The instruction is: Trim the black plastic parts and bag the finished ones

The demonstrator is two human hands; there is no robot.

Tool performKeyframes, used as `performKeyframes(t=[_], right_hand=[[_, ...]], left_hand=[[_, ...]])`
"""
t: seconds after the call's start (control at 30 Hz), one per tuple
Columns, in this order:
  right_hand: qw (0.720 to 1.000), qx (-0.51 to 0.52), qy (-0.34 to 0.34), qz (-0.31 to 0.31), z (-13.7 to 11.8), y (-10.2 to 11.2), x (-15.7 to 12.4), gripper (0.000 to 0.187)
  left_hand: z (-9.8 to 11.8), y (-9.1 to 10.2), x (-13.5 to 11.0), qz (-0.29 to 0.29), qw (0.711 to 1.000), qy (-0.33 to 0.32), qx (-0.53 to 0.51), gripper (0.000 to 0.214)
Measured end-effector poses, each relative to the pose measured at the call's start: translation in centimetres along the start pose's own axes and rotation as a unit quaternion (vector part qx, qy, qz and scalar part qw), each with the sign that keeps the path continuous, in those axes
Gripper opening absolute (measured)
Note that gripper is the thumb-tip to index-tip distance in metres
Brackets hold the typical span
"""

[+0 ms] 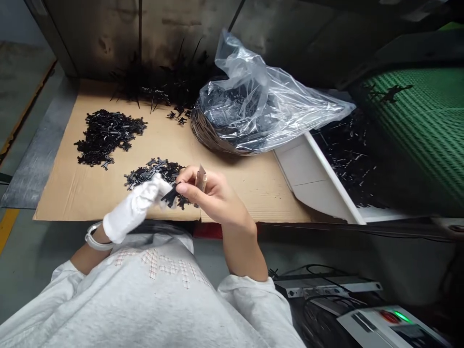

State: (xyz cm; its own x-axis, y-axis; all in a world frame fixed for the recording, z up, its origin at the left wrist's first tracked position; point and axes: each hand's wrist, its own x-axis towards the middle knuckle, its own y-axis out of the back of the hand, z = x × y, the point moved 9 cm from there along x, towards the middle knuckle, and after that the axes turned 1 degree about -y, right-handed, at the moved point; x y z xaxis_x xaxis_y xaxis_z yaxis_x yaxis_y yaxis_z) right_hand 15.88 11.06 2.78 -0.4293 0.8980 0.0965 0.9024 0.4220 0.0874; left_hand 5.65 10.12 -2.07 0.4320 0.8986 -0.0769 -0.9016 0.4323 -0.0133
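Your bare right hand [215,195] pinches a small black plastic-looking piece [169,196] between thumb and forefinger. The same hand holds a flat, brownish, blade-like strip [200,178] that stands up past the curled fingers. Your left hand [139,200], in a white cloth glove, meets the piece from the other side; its fingertips are blurred, so whether they grip it or only touch it cannot be told. The piece sits between the two hands, just above the near edge of the brown cardboard sheet [239,186].

To handle it well, let the gloved fingers steady the piece while the right thumb guides it, and keep the strip's edge turned away from the bare fingertips. Small, slow turns should suit such a thin part, which may snap or slip if forced.

Right beneath your hands lies a loose heap of small black parts [155,169], with a larger black heap [108,135] beyond it to the left. Keep your wrists from sweeping either one off the cardboard on the grey metal tabletop [43,154]. Farther out, a clear plastic bag [290,108] drapes over a round dark container [205,133], and a white-walled tray [319,176] of black pieces stands to the right.
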Motion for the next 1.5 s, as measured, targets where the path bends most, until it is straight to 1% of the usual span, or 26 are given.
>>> performKeyframes(t=[0.03, 0.07, 0.13, 0.2, 0.27, 0.33, 0.4, 0.47, 0.53, 0.67, 0.77, 0.83, 0.9, 0.97, 1.03, 1.07, 1.1, 1.13, 1.17, 1.23, 1.3, 1.33, 1.4, 1.43, 1.47, 1.5], right_hand=[[1.000, -0.024, -0.005, 0.002, -0.1, 0.1, -0.1, 0.035], [0.999, -0.049, -0.005, 0.003, -0.3, 0.1, -0.1, 0.035], [0.996, -0.089, 0.005, 0.005, -0.6, 0.0, -0.3, 0.037], [0.993, -0.109, 0.036, 0.017, -0.9, 0.0, -0.6, 0.039], [0.986, -0.132, 0.087, 0.053, -1.4, 0.4, -1.3, 0.044], [0.969, -0.175, 0.147, 0.092, -2.0, 0.7, -2.2, 0.045], [0.947, -0.226, 0.199, 0.114, -2.6, 0.6, -3.1, 0.038], [0.926, -0.265, 0.240, 0.122, -3.1, 0.2, -3.6, 0.034], [0.910, -0.288, 0.270, 0.126, -3.6, -0.2, -3.9, 0.033], [0.893, -0.309, 0.299, 0.134, -3.9, -0.6, -4.2, 0.030], [0.888, -0.318, 0.300, 0.138, -3.9, -0.9, -4.3, 0.028], [0.894, -0.314, 0.284, 0.145, -3.6, -0.7, -4.1, 0.029], [0.908, -0.299, 0.238, 0.172, -2.8, 0.6, -3.6, 0.032], [0.918, -0.284, 0.174, 0.217, -1.3, 3.2, -3.2, 0.036], [0.914, -0.296, 0.103, 0.258, 0.8, 6.4, -3.4, 0.038], [0.906, -0.318, 0.063, 0.272, 2.0, 7.8, -3.6, 0.037], [0.895, -0.348, 0.014, 0.280, 3.6, 9.2, -4.0, 0.035], [0.879, -0.385, -0.042, 0.278, 5.3, 10.3, -4.4, 0.032], [0.861, -0.421, -0.098, 0.267, 7.2, 11.0, -4.8, 0.029], [0.831, -0.470, -0.179, 0.236, 10.6, 11.6, -5.6, 0.023], [0.819, -0.490, -0.206, 0.218, 12.8, 11.3, -6.1, 0.022], [0.817, -0.493, -0.206, 0.216, 13.3, 11.1, -6.2, 0.021], [0.818, -0.498, -0.197, 0.210, 13.4, 11.3, -6.4, 0.021], [0.823, -0.496, -0.189, 0.202, 13.0, 11.9, -6.4, 0.020], [0.829, -0.491, -0.182, 0.196, 12.3, 13.0, -6.5, 0.020], [0.833, -0.487, -0.175, 0.198, 11.2, 14.6, -6.7, 0.020]], left_hand=[[0.1, 0.8, 0.0, 0.025, 1.000, -0.004, 0.016, 0.048], [0.4, 1.1, 0.0, 0.035, 0.999, -0.007, 0.017, 0.047], [1.0, 1.0, -0.1, 0.024, 1.000, -0.001, 0.011, 0.039], [1.4, 0.4, -0.2, 0.013, 1.000, 0.015, 0.010, 0.033], [1.3, 0.4, -0.4, 0.035, 0.999, 0.032, 0.004, 0.033], [1.0, 0.7, -0.6, 0.064, 0.997, 0.039, 0.000, 0.035], [0.8, 0.9, -0.9, 0.086, 0.996, 0.030, 0.001, 0.036], [0.9, 0.8, -1.1, 0.096, 0.995, 0.019, -0.007, 0.037], [1.0, 0.6, -1.3, 0.099, 0.995, 0.020, -0.023, 0.037], [1.6, 0.0, -1.4, 0.089, 0.994, 0.038, -0.044, 0.034], [2.1, -0.2, -1.7, 0.083, 0.995, 0.037, -0.034, 0.039], [2.0, -0.2, -2.2, 0.081, 0.995, 0.046, -0.022, 0.042], [1.3, 0.1, -2.5, 0.089, 0.994, 0.070, -0.007, 0.040], [0.6, 0.9, -2.3, 0.090, 0.992, 0.076, 0.037, 0.033], [0.0, 2.1, -1.1, 0.082, 0.986, 0.051, 0.139, 0.026], [-0.1, 2.9, -0.4, 0.088, 0.973, 0.030, 0.210, 0.024], [-0.6, 4.0, 0.3, 0.096, 0.953, 0.021, 0.287, 0.021], [-1.3, 4.9, 1.0, 0.095, 0.928, 0.030, 0.360, 0.021], [-2.0, 6.0, 1.6, 0.106, 0.903, 0.040, 0.414, 0.025], [-3.8, 7.3, 2.6, 0.086, 0.865, 0.073, 0.488, 0.033], [-5.0, 7.5, 3.1, 0.061, 0.844, 0.098, 0.524, 0.037], [-5.3, 7.4, 3.2, 0.052, 0.833, 0.107, 0.540, 0.038], [-5.4, 6.9, 3.4, 0.043, 0.805, 0.124, 0.579, 0.045], [-5.2, 6.6, 3.4, 0.043, 0.788, 0.133, 0.599, 0.049], [-5.0, 6.5, 3.4, 0.047, 0.776, 0.141, 0.613, 0.052], [-4.8, 6.5, 3.3, 0.058, 0.770, 0.148, 0.618, 0.053]])
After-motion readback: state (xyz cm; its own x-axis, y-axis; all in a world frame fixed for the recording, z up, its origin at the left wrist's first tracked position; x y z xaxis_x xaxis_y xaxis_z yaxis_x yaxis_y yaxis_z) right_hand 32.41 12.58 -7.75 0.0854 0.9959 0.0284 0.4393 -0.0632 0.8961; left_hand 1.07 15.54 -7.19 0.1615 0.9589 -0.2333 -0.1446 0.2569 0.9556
